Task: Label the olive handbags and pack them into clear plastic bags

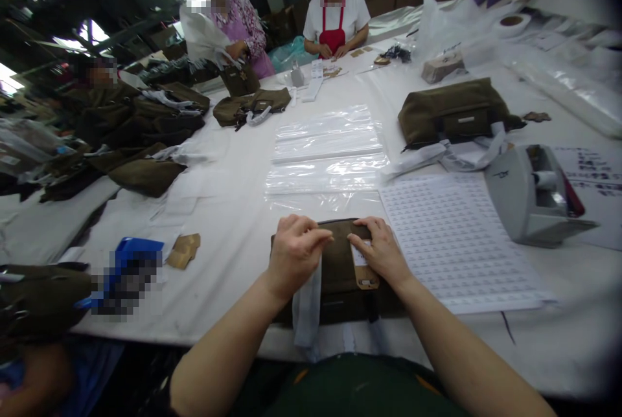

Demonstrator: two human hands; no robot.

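Observation:
An olive-green fabric handbag [337, 274] lies in front of me at the table's edge, with a pale-wrapped strap [307, 307] hanging down its left side. Over its left part, my left hand [296, 255] is closed in a pinch, thumb against fingertips; whatever sits between them is too small to make out. My right hand [383, 252] grips the bag's upper right, fingers curled at the top edge and thumb pointing left. Partly under that hand, a brown-and-white card tag [367, 274] lies on the bag's front.
Clear plastic bags [328, 155] lie beyond the handbag. To the right are printed label sheets [451, 242], a grey tape dispenser [529, 197] and another olive bag [451, 112]. At left sit a blue object [138, 248] and piled bags [146, 112]. Two people work across the table.

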